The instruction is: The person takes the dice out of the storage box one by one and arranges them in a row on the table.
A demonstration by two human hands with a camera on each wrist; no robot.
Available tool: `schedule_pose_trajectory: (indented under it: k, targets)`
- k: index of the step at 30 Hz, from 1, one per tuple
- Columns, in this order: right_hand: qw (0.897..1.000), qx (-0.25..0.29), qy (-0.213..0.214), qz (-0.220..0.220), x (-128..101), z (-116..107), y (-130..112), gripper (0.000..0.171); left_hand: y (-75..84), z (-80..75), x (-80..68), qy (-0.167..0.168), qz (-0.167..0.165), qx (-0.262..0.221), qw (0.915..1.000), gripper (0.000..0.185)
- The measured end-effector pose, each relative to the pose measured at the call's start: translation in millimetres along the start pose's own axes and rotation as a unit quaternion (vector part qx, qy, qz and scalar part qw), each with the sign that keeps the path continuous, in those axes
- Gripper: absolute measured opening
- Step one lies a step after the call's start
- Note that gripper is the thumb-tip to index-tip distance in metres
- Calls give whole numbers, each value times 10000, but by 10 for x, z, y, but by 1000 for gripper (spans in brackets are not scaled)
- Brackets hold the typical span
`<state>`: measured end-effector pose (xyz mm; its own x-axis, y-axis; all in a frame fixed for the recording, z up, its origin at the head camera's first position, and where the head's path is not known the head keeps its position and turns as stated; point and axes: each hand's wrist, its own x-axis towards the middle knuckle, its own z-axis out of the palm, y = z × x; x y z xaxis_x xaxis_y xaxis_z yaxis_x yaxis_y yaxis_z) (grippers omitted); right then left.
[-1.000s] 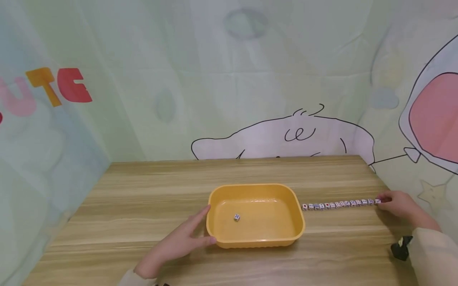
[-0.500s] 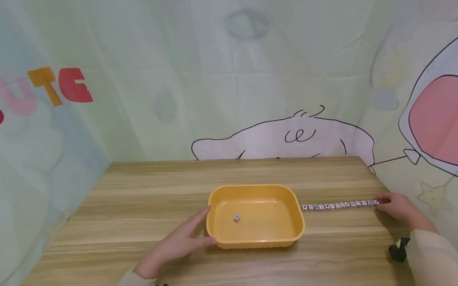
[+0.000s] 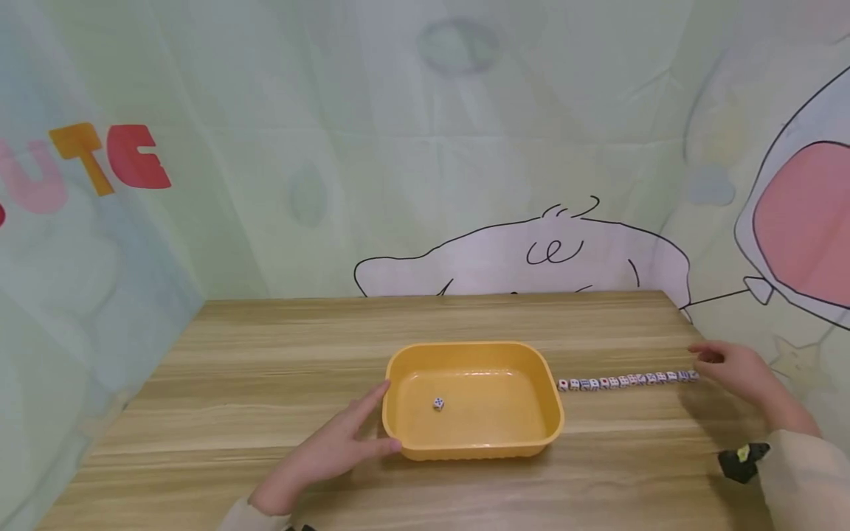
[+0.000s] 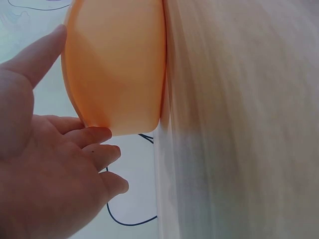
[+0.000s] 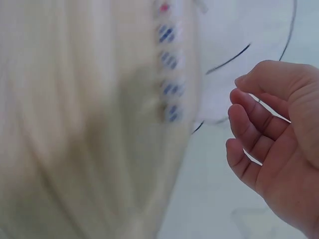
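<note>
Now, lower left of centre, the left hand [image 3: 325, 453] rests with relaxed fingers against the smooth orange plastic tray [image 3: 554, 420], rectangular with rounded corners, holding one white die [image 3: 438, 403]. Rightwards, a straight row of small dice [image 3: 627, 380] lies on the wood-grain table [image 3: 265, 369]; the right hand [image 3: 737, 369], loosely curled and holding nothing, hovers near its end.

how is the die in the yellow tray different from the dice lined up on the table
The single die lies alone inside the yellow tray, near its left side; the row of dice sits on the bare table right of the tray, packed end to end. Both are small white dice with coloured pips.
</note>
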<state>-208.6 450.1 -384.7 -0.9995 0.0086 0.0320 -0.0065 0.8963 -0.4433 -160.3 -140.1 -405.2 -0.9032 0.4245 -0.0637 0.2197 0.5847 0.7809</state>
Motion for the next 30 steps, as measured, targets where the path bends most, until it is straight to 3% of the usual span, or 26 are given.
schedule_pose_trajectory:
  k: [9, 16, 24, 30]
  targets:
    - [9952, 57, 300, -925, 16, 64, -673, 33, -6, -12, -12, -24, -14, -81, 10000, 93]
    - [9784, 154, 601, -1973, 30, 120, -1170, 25, 1, 0, 0, -1, 101, -16, 9999, 92]
    - [9694, 237, 344, -2418, 79, 309, -1636, 23, 30, -8, -14, -23, 93, -46, 9999, 91]
    - [9565, 451, 75, -2880, 108, 497, -1917, 22, 25, -4, -13, -19, 179, -6, 9998, 92]
